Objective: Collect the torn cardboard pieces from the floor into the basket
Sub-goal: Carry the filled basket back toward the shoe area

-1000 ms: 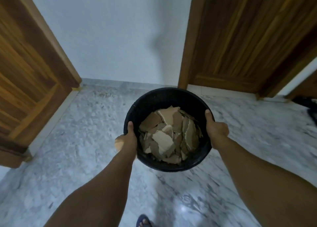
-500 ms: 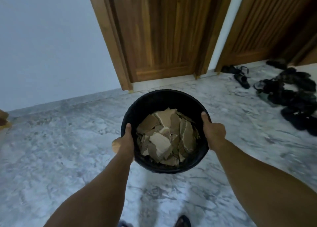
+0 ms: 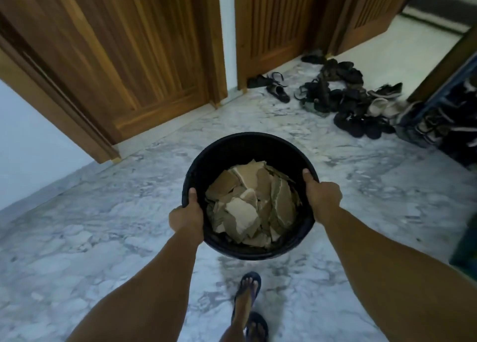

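Item: basket [image 3: 247, 145], black, round, open-topped. Carried off the floor in front of the person, level, mouth up, presumably so that the load cannot spill while walking.

Contents: torn cardboard pieces [image 3: 251, 204], brown and pale, heaped loosely inside, lying below the rim. None visible on the marble floor [image 3: 103, 225] in this view, so collecting appears finished or close to it; floor outside the view cannot be judged.

Grip, left: left hand [image 3: 186, 216] grasping the rim at about 9 o'clock of the basket, thumb hooked over the inside edge, fingers hidden under the outer wall.

Grip, right: right hand [image 3: 322, 197] grasping the rim at about 3 o'clock, thumb likewise over the edge, fingers curled round the outside. The opposed holds balance the weight across the basket.

Position of load to grips: the cardboard lies between the two hands and lower than both thumbs, touching neither.

Surroundings: wooden doors [image 3: 129, 57] from 10 to 12 o'clock; a pile of shoes and sandals [image 3: 348, 96] at 1 to 2 o'clock, well apart from the basket; feet in sandals [image 3: 249, 308] at 6 o'clock, one ahead of the other, suggesting a stride.
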`<state>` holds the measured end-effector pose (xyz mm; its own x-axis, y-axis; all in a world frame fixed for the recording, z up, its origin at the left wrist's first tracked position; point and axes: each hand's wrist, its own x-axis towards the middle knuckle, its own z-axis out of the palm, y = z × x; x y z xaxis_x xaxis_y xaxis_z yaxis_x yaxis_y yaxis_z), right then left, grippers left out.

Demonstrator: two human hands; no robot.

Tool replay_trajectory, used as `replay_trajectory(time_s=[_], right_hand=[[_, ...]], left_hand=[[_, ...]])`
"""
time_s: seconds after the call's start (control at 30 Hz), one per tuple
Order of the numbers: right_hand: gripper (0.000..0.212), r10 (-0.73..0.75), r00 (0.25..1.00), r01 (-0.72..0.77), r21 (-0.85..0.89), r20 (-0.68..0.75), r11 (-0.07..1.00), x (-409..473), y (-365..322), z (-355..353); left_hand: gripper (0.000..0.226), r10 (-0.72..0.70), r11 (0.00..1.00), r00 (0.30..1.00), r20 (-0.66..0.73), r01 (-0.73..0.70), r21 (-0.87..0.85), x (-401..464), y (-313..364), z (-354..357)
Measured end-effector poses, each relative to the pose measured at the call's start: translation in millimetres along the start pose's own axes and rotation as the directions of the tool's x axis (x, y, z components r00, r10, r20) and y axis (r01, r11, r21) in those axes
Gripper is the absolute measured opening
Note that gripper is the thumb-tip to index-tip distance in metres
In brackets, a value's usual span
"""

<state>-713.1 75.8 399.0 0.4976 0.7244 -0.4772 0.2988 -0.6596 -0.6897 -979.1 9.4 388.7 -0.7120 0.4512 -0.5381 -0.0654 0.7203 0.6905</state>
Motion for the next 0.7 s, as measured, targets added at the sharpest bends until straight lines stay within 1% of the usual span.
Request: replay_trajectory(time_s=[0.03, 0.17, 0.27, 0.37, 0.47, 0.6, 0.7], right_hand=[[0.065, 0.008, 1.0, -0.008, -0.001, -0.022, 1.0, 6.7, 0.6, -5.8], [0.066, 0.046, 0.989, -0.05, -0.028, -0.143, 0.998, 45.3, 7.0, -29.7], [0.066, 0.052, 0.973, -0.085, -0.138, -0.226, 0.987, 67.0, 10.7, -47.8], [0.071, 0.077, 0.953, -0.137, -0.193, -0.292, 0.972, 84.9, 14.7, -66.0], [0.077, 0.089, 0.925, -0.159, -0.166, -0.369, 0.973, 101.7, 21.1, -83.7], [0.069, 0.09, 0.885, -0.164, -0.125, -0.457, 0.979, 116.0, 28.5, -114.0], [0.064, 0.115, 0.855, -0.189, -0.098, -0.506, 0.977, 125.8, 47.6, -145.6]], left_hand=[[0.061, 0.007, 1.0, 1.0, 0.008, -0.007, -0.013, 0.3, 4.9, 10.4], [0.061, 0.06, 0.997, 0.994, 0.095, -0.064, 0.045, -0.1, 31.0, 62.9], [0.06, 0.077, 0.991, 0.985, 0.156, -0.092, 0.093, -3.7, 48.4, 97.6], [0.06, 0.114, 0.983, 0.971, 0.209, -0.14, 0.117, -8.7, 63.6, 131.4], [0.061, 0.132, 0.974, 0.954, 0.27, -0.176, 0.144, -18.8, 74.8, 165.3], [0.057, 0.17, 0.948, 0.934, 0.315, -0.243, 0.208, -40.4, 87.1, 206.3], [0.057, 0.236, 0.879, 0.905, 0.355, -0.354, 0.319, -65.7, 90.3, 236.7]])
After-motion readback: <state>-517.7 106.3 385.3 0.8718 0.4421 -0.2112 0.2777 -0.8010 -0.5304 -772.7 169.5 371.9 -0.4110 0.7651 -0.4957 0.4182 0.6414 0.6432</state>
